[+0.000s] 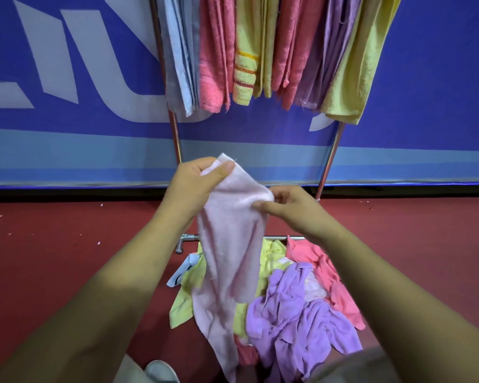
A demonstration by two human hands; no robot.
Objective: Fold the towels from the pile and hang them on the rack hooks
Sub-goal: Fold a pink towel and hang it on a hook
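The left hand [194, 183] pinches the top corner of a pale pink towel [230, 244] and the right hand [293, 208] grips its edge just beside. It hangs from the fingers [227, 168], seemingly not yet folded, over the pile [293, 313] on the floor [67, 244]. Beyond the fingers several folded towels [260, 51] already hang on the rack [174, 134], many crumpled ones remain below, and nothing appears to block the reach.

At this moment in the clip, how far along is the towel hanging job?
Partway. Done: several towels already hang on the rack. In hand: the left hand and right hand hold the top of a pale pink towel, not yet folded. Left: a pile of purple, yellow and pink towels on the floor.
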